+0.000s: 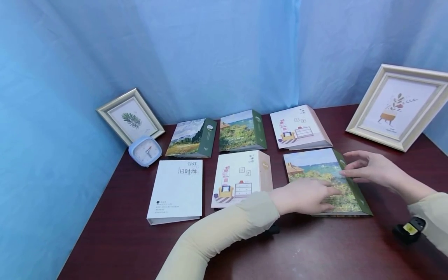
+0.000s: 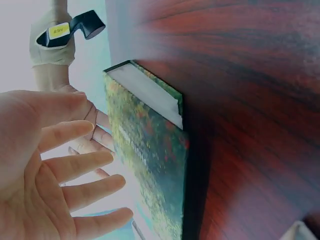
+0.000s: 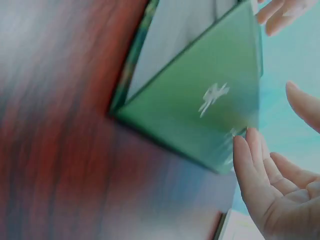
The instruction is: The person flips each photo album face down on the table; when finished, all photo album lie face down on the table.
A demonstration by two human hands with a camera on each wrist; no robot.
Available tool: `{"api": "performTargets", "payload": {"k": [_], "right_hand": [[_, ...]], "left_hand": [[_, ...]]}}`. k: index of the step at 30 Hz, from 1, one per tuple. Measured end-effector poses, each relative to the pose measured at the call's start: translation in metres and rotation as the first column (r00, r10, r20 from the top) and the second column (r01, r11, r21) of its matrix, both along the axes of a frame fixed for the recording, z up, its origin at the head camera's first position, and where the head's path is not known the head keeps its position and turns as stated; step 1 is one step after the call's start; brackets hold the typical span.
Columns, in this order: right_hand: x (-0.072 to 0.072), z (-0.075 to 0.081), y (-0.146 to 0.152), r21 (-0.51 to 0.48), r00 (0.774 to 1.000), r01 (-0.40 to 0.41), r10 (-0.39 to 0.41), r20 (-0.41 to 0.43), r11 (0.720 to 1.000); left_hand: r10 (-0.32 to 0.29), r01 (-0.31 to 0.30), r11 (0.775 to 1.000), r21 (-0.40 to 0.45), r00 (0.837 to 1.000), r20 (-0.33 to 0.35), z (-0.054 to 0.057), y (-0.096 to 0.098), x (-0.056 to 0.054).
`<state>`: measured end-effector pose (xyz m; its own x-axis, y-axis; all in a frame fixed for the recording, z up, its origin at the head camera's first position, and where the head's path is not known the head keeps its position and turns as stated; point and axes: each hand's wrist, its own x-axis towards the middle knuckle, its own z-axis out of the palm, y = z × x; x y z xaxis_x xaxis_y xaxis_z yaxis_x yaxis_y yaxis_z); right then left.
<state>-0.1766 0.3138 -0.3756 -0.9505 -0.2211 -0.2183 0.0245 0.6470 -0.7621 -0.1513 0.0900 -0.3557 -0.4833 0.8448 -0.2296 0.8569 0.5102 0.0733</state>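
Note:
A book with a painted landscape cover [image 1: 316,161] and a green spine [image 3: 190,107] lies on the table under both hands. Over its lower cover is my left hand [image 1: 309,196], fingers spread; in the left wrist view the palm and straight fingers [image 2: 92,192] are apart from the painted cover [image 2: 150,160]. At the spine side my right hand [image 1: 374,169] hovers with fingers extended. Its fingertips [image 3: 242,145] appear close to or touching the spine's upper part; I cannot tell which. Neither hand grips anything.
Beside it lies a white book with a furniture drawing [image 1: 241,179], then a white book with lettering [image 1: 175,190]. Behind are two landscape books [image 1: 185,136] [image 1: 239,130] and another furniture-drawing book [image 1: 297,126]. A blue clock [image 1: 145,151] and picture frames [image 1: 131,116] [image 1: 399,107] flank them.

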Motion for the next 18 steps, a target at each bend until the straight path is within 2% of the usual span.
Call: {"api": "performTargets", "payload": {"k": [3, 8, 13, 18], "right_hand": [[0.002, 0.004, -0.009, -0.008, 0.999, -0.007, 0.007, -0.050, 1.000], [0.004, 0.009, -0.024, -0.081, 0.994, -0.034, 0.025, -0.105, 0.996], [0.003, 0.013, -0.039, -0.127, 0.995, -0.056, 0.046, -0.084, 0.990], [0.002, 0.016, -0.055, -0.166, 0.998, -0.055, 0.050, -0.035, 0.985]], "left_hand": [[0.018, -0.018, 1.000, 0.024, 1.000, 0.005, 0.001, -0.008, 0.000], [0.045, -0.045, 0.997, 0.071, 0.999, -0.006, 0.009, -0.025, -0.001], [0.061, -0.059, 0.988, 0.140, 0.998, -0.008, 0.014, -0.046, -0.004], [0.078, -0.087, 0.962, 0.259, 0.996, 0.044, 0.016, -0.068, -0.008]]}}
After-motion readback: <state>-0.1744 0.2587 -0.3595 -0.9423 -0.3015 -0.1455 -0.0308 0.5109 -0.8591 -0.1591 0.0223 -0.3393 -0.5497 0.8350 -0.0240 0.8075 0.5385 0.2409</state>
